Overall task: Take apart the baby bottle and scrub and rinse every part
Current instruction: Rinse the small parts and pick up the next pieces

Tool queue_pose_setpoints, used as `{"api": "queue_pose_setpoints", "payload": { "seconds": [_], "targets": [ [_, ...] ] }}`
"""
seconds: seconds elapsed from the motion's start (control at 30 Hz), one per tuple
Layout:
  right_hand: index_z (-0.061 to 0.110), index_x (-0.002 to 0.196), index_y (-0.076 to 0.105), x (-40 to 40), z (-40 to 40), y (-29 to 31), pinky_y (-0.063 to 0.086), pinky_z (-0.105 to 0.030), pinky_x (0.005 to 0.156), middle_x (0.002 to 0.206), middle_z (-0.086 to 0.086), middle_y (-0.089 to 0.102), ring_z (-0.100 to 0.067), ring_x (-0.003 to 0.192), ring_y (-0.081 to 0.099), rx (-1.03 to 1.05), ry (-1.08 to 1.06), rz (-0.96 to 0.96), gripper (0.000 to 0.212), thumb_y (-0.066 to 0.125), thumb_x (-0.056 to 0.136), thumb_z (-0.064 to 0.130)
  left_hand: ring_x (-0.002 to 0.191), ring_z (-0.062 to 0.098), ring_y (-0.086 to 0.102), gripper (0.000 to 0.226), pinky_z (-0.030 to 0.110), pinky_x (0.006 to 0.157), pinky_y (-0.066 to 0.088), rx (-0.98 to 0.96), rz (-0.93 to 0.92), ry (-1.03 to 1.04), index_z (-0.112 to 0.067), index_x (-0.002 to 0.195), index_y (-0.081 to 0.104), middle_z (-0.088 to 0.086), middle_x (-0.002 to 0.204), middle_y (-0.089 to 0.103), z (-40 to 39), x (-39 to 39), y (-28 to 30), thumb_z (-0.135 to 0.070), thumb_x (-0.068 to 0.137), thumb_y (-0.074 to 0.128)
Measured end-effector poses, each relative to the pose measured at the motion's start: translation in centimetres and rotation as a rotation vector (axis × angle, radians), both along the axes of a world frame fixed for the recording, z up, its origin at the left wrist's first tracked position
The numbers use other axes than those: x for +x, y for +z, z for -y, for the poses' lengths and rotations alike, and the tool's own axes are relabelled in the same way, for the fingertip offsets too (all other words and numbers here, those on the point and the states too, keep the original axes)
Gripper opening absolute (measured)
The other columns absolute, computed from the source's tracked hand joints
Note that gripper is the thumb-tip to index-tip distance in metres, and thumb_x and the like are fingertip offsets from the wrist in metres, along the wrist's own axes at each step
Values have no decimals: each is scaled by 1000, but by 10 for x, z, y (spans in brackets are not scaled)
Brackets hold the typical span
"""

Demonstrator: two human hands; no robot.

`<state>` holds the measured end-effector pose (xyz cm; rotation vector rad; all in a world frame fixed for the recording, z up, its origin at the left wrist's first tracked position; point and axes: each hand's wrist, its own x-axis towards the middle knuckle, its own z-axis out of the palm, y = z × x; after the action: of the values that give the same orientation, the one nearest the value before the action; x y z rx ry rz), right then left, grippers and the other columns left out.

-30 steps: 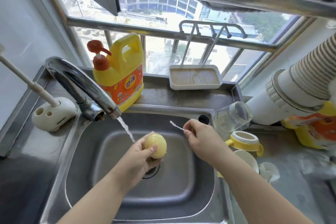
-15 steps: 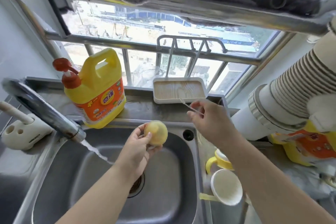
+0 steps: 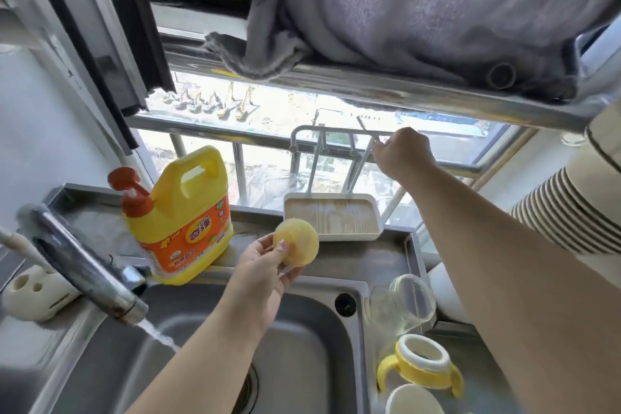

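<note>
Parts lie apart at lower right: glass bottle (image 3: 408, 304), yellow collar (image 3: 421, 363). Left hand (image 3: 265, 265) grip curls round a yellow sponge (image 3: 296, 245). Right hand (image 3: 403, 155) pinches something thin at the rack (image 3: 322, 134). More washing seems left.

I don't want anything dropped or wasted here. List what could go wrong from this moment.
1. The tap is running into the sink with nothing under the stream, so water is wasted.
2. The glass bottle body lies on its side at the sink's edge and may roll.
3. The right hand reaches up to the hanging rack while the left hand holds the yellow sponge in its fingers alone; it could slip.
</note>
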<state>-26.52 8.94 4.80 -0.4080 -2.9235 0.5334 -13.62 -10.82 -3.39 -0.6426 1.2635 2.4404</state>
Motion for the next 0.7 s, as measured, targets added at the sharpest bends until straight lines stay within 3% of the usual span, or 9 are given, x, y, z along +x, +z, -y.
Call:
{"api": "queue_pose_setpoints", "payload": {
  "seconds": [0.13,0.23,0.3,0.4,0.5,0.7],
  "targets": [
    [-4,101,65,1,0,-14,54,-33,73,91,-18,70,-28,82,64,-198,-72,6,41,49,92,33,99,29,58,29,38,77,51,42,16,35,-8,125,46,16,117,55,3,1,-5,-8,96,46],
    [-1,76,68,19,5,-14,50,-36,61,75,-16,69,-22,60,56,-395,-73,-38,39,48,94,27,95,28,59,25,37,74,50,66,21,58,-10,121,47,16,114,55,1,2,-6,-6,95,46],
    [8,65,62,37,11,-12,42,-28,49,64,-5,64,-14,50,49,-591,-85,-27,38,47,97,24,96,29,59,22,37,76,50,78,18,53,-13,116,49,16,113,56,-2,5,-5,-6,95,47],
    [10,68,56,59,24,-11,32,-21,42,61,-2,59,-7,39,39,-978,-186,7,34,45,99,20,97,30,60,21,39,80,51,92,25,43,-15,112,51,16,113,57,-4,8,-4,-5,94,48],
    [9,73,53,74,36,-11,31,-14,37,62,-4,57,-1,31,34,-1299,-272,28,30,43,100,16,97,31,60,20,41,83,50,95,43,48,-16,109,51,16,113,56,-4,11,-3,-3,94,48],
    [6,77,54,91,54,-7,31,-12,34,62,-5,55,-2,35,35,-1582,-340,10,28,40,100,11,93,29,60,27,37,75,51,93,73,68,-11,120,46,15,109,57,6,19,-7,-3,95,47]
  ]
}}
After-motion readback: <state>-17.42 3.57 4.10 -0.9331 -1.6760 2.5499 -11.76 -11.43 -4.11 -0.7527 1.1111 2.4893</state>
